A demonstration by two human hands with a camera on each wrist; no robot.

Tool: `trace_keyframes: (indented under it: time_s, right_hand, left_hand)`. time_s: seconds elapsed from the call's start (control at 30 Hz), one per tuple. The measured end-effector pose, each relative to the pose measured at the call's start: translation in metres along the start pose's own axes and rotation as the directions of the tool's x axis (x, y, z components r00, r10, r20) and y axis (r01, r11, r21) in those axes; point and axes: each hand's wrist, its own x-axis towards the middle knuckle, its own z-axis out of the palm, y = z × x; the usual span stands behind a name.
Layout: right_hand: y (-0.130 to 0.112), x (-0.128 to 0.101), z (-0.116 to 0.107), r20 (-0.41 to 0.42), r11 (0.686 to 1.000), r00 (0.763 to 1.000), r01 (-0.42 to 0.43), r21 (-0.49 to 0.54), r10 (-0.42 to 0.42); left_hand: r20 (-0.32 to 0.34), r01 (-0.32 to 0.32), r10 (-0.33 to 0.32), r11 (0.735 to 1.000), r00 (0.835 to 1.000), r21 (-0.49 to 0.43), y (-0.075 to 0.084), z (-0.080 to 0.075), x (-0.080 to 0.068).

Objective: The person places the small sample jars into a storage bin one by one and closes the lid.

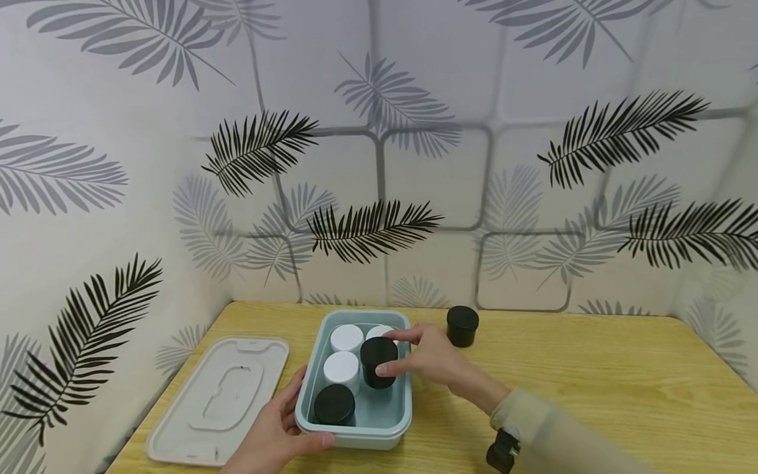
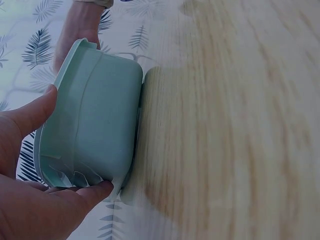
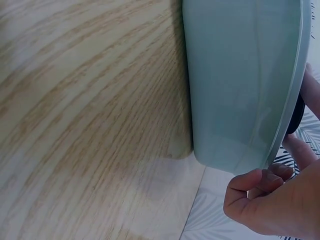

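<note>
Nearest the lens: left hand (image 1: pixel 274 436) gripping near left corner of pale green rectangular plastic container (image 1: pixel 391 421), thumb along front rim, fingers on outer wall (image 2: pixel 95 135). Container resting flat on light wooden tabletop (image 1: pixel 592 382), near its left half. Inside container: two white round lidded jars (image 1: pixel 341 368) in left column, third white jar partly hidden behind right hand at far right, one black round lidded jar (image 1: pixel 334 404) at near left. Right hand (image 1: pixel 435 359) pinching second black jar (image 1: pixel 378 361) between thumb and forefinger, jar upright inside container, right column, middle. Cannot tell whether jar base touches container floor. Third black jar (image 1: pixel 462 326) standing on tabletop just beyond far right corner of container. Pale beige flat lid (image 1: pixel 219 398) lying on tabletop left of container, just beside left hand.
</note>
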Motion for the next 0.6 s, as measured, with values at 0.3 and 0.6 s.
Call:
trace_keyframes:
  time_s: [0.3,0.6]
  right_hand:
    - [0.0026,-0.0017,0.0025,-0.025,1.000,1.000,-0.020,-0.021,0.019]
    - [0.0051,-0.0019,0.0056,-0.030,0.999,0.999,-0.030,-0.013,0.029]
  left_hand:
    - [0.011,-0.013,0.013,1.000,1.000,-0.011,-0.0012,-0.0001,0.0006]
    - [0.007,-0.010,0.010,1.000,1.000,0.014,-0.0010,0.0000,-0.0004]
